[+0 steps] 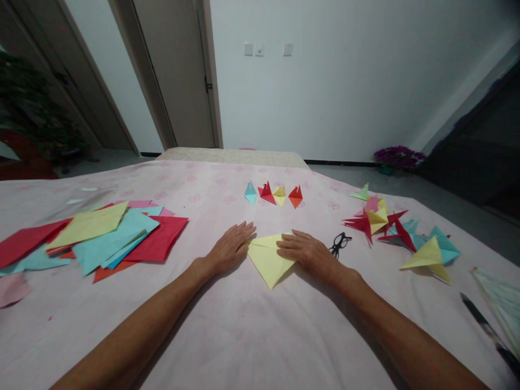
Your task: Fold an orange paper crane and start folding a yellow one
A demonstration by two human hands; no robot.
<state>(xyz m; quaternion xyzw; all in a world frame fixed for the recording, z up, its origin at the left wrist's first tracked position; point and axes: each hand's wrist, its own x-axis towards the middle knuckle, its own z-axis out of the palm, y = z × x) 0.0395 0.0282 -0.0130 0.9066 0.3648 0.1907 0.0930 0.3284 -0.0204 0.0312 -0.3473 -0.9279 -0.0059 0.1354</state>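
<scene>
A folded yellow sheet of paper [268,262] lies on the table before me, its pointed corner toward me and a folded band along its far edge. My left hand [232,246] rests flat at the sheet's left corner, fingers stretched out. Over the right part of the sheet lies my right hand [306,250], its fingers extended and pressing on the paper; they hide the right corner. Just beyond stand small folded paper birds: a blue one [251,193], a red one [267,193], a yellow one [280,195] and an orange-red one [296,196].
Loose coloured paper sheets [117,238] are piled at the left. Scissors [339,245] with black handles lie beside my right hand, partly hidden. Several folded paper shapes [379,218] cluster at the right, with a pen [479,317] nearer me. A pink patterned cloth [252,336] covers the table.
</scene>
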